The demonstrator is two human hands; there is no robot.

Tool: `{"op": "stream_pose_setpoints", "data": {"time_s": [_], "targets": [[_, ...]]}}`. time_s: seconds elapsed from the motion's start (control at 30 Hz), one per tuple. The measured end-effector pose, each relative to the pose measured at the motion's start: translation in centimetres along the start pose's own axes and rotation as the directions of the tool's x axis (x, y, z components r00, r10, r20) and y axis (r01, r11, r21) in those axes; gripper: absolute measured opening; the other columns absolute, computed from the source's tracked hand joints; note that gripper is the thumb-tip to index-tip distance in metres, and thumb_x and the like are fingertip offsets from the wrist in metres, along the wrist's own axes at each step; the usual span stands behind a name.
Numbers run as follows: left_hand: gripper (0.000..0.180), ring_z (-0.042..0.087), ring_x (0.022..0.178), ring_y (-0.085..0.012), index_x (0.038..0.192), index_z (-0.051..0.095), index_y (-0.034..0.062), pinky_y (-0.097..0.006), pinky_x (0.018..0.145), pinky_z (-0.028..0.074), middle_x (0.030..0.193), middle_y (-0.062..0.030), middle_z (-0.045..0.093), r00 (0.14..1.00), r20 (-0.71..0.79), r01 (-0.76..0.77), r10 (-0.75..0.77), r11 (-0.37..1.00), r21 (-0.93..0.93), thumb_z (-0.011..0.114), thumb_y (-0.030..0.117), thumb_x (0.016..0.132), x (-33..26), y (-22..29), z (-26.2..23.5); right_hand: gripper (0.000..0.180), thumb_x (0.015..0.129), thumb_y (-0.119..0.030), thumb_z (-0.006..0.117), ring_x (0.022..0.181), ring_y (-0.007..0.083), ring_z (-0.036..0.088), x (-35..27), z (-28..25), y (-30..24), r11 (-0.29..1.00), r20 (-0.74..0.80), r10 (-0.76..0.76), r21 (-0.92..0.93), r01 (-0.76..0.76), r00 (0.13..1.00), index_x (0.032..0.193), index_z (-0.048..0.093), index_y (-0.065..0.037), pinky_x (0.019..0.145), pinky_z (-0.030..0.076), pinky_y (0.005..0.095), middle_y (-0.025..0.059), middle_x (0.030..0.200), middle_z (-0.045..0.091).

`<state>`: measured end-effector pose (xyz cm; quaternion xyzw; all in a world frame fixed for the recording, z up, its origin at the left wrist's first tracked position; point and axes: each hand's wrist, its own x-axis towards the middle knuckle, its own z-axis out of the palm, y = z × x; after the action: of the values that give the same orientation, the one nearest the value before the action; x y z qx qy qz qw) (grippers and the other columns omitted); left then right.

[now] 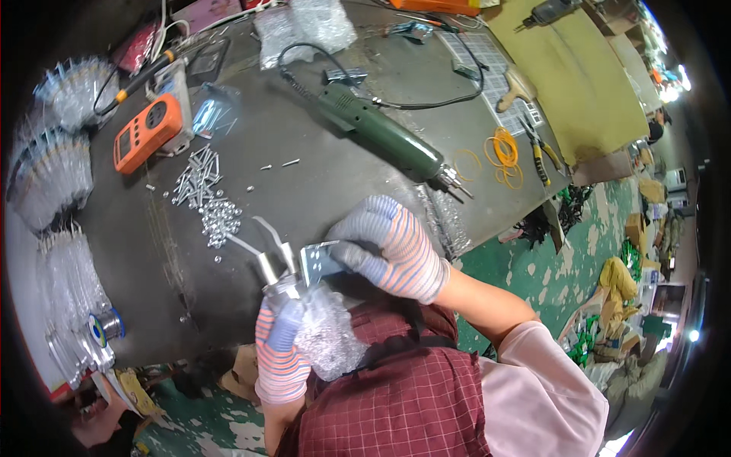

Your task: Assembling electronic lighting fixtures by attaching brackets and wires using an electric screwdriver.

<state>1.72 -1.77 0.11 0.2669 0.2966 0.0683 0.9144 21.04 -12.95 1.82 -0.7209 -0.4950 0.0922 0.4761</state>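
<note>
My left hand (282,343), in a striped knit glove, is closed around a bubble-wrapped part (327,335) at the table's near edge. Two silver metal cylinders (268,268) with pale leads stick out of the wrap. Just right of them, my right hand (392,244), gloved the same way, pinches a small shiny metal plate (318,263) between thumb and fingers. The plate is close beside the cylinders; whether they touch I cannot tell. Beyond my left hand lie a pile of small nuts (221,221) and a heap of screws (199,174).
A green electric screwdriver (381,133) with a black cord lies across the table. Yellow rubber bands (502,152) and pliers (539,152) are at right. An orange meter (148,133), a solder spool (106,326) and bundles of bagged parts (53,175) line the left side.
</note>
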Motion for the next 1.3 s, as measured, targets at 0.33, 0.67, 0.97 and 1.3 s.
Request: {"op": "stream_pose_setpoints", "data": {"time_s": [0.33, 0.67, 0.97, 1.3], "targets": [[0.051, 0.064, 0.102, -0.0248, 0.132, 0.047, 0.0043, -0.042, 0.087, 0.056, 0.117, -0.0142, 0.061, 0.994, 0.086, -0.052, 0.061, 0.993, -0.106, 0.067, 0.024, 0.089, -0.2, -0.1, 0.8, 0.022, 0.078, -0.025, 0.073, 0.08, 0.0315, 0.058, 1.9, 2.8, -0.8, 0.969, 0.094, -0.206, -0.12, 0.217, 0.974, 0.094, 0.067, -0.012, 0.072, 0.045, 0.0423, 0.0089, 0.085, 0.061], [0.068, 0.052, 0.119, -0.0266, 0.14, 0.041, 0.0008, -0.04, 0.099, 0.043, 0.129, -0.0162, 0.052, 0.894, -0.148, -0.408, 0.423, 0.905, 0.124, 0.049, 0.052, 0.095, -0.5, 0.4, -1.5, 0.037, 0.076, -0.028, 0.07, 0.102, 0.0326, 0.059, 1.4, 5.2, -4.2, 0.926, 0.11, -0.354, -0.1, 0.365, 0.929, 0.107, 0.063, -0.011, 0.088, 0.047, 0.0435, 0.0133, 0.108, 0.059], [0.083, 0.055, 0.063, -0.0224, 0.12, 0.051, 0.0001, -0.033, 0.053, 0.047, 0.08, -0.0144, 0.057, 0.818, -0.44, -0.471, 0.369, 0.87, -0.145, 0.062, 0.07, 0.077, -0.9, 3.2, -4.4, 0.019, 0.082, -0.018, 0.062, 0.098, 0.0308, 0.061, 14.2, 7.0, -0.4, 0.888, 0.286, -0.167, -0.371, 0.269, 0.944, 0.1, 0.067, -0.012, 0.087, 0.048, 0.0416, 0.0112, 0.097, 0.063], [0.077, 0.061, 0.072, -0.025, 0.125, 0.053, -0.0014, -0.036, 0.063, 0.053, 0.093, -0.0197, 0.062, 0.776, -0.45, -0.518, 0.443, 0.854, -0.053, 0.061, 0.063, 0.084, 0.1, 2.8, -6.1, 0.026, 0.083, -0.016, 0.061, 0.104, 0.0349, 0.061, 17.6, 8.1, 1.1, 0.712, 0.536, -0.035, -0.579, 0.397, 0.844, 0.107, 0.061, -0.006, 0.088, 0.049, 0.0452, 0.0175, 0.108, 0.064]]}}
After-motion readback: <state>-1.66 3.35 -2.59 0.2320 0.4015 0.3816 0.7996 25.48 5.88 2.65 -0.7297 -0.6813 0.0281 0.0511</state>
